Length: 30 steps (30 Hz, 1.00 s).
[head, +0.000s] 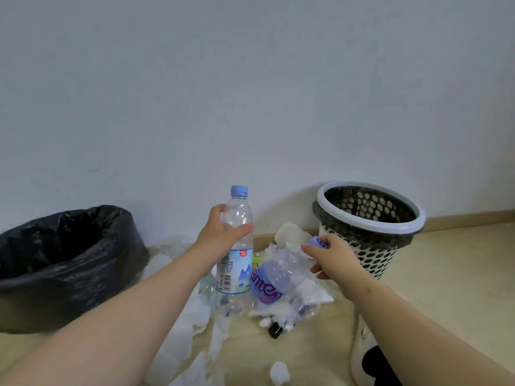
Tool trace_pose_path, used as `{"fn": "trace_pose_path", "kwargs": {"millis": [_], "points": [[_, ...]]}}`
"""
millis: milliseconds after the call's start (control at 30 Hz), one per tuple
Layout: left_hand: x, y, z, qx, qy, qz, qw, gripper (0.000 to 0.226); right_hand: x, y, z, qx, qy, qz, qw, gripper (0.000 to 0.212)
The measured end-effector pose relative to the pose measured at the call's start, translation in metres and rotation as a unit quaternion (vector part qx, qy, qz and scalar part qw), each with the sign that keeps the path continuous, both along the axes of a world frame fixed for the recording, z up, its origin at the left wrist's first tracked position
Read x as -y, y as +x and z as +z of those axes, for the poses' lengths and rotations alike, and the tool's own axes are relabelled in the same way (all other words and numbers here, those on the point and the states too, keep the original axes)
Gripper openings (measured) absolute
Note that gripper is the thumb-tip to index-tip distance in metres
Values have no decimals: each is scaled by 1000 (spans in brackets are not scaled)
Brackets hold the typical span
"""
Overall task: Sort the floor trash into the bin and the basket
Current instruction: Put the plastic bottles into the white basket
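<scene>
Sorting stage: both hands lifted over the litter at lower centre of the frame, each with a plastic bottle, neither yet dropped.
Left hand: the left hand point(223, 232) has thumb and fingers wrapped round the upper body of an upright bottle point(237, 243), blue cap on top, long axis vertical.
Right hand: the right hand point(330, 256) pinches the neck end of a crushed bottle point(274, 277) with a purple label; its body hangs down and to the left of the fingers, long axis slanted.
Bin: the black-bagged bin point(64, 260) sits at the left edge of the frame, nearer the left hand.
Basket: the white perforated basket point(370, 218) stands at the right, its rim just beyond the right hand's knuckles.
Key relation: the crushed bottle is much closer to the basket than to the bin, so a short swing up and right would likely clear the rim; the upright one sits between the two containers.
Floor: crumpled tissue point(192, 324), a paper ball point(279, 372) and a small dark cap point(275, 330) lie on the wooden floor point(446, 274).
Risk: the dangling body may clip the rim.
</scene>
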<state>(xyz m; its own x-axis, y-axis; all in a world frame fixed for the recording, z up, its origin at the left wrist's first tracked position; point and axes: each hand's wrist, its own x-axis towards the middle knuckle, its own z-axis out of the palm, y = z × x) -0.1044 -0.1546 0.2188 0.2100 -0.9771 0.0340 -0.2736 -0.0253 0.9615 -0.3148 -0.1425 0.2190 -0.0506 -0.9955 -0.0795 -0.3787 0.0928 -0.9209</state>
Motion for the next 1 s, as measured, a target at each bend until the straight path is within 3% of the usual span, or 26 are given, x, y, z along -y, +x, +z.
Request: {"fn": "trace_pose_path", "kwargs": {"millis": [100,267,600,867,1000], "points": [[1,-16,14,3,-31,2,1000,56,-7,-12,9,27,-43,-36,998,21],[-9,-56,34,182,-121,-98,971,64,-17,-41,20,34,-108,-94,989,19],[30,-142,65,80,-245,-34,966,72,10,-106,27,79,-265,-276,921,23],[112,-209,41,112,-301,-114,940,62,83,-148,9,-75,-240,-259,933,36],[152,-223,22,172,-327,-170,913,57,123,-152,12,-287,-182,-194,920,34]]}}
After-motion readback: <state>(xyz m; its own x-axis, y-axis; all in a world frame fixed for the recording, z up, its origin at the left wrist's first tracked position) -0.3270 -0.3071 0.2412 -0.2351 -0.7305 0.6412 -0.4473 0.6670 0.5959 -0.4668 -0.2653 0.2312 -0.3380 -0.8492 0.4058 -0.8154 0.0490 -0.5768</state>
